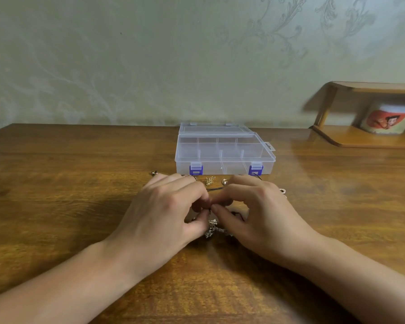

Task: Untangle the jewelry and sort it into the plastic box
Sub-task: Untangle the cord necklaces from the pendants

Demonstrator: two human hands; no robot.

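Note:
A tangle of jewelry with silver star-shaped charms and a black cord lies on the wooden table between my hands. My left hand and my right hand meet fingertip to fingertip above it, each pinching part of the tangle. The clear plastic box with purple latches stands closed just behind my hands; its compartments look empty. Loose pieces lie in front of the box: a gold chain, a small gold earring, a dark bead piece and a silver piece.
The wooden table meets a patterned wall at the back. A low wooden shelf stands at the right rear with a picture-printed cup under its top board.

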